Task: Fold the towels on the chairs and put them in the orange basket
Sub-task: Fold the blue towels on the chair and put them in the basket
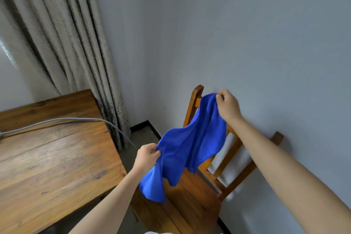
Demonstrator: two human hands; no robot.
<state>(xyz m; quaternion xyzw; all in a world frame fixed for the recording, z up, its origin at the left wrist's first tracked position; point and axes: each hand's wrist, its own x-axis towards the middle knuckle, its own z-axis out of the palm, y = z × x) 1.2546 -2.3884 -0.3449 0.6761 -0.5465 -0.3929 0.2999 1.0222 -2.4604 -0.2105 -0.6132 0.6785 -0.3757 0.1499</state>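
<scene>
**A:** What are the fingers (220,98) doing?

**B:** On the right hand (228,107) they are curled and pinch an upper corner of the blue towel (190,148). The left hand (147,156) pinches the towel's edge lower down, nearer the person.

**A:** So where is the towel?

**B:** In the air, slung slack and rumpled between the two hands, above the seat of the wooden chair (190,199) by the wall (247,24). Its upper part crosses in front of the chair back, and whether it touches there cannot be told.

**A:** How far along is the job?

**B:** Early, by the look of it. The towel is lifted off the seat but not folded, with loose corners hanging and no edges lined up. The folding is left to do, then the drop into the orange basket, which is not in view. Only this one chair shows, so other towels cannot be counted.

**A:** Anywhere to fold it?

**B:** The table (57,157) stands to the left beside the curtain (66,34), with a grey cable (76,119) running across it.
</scene>
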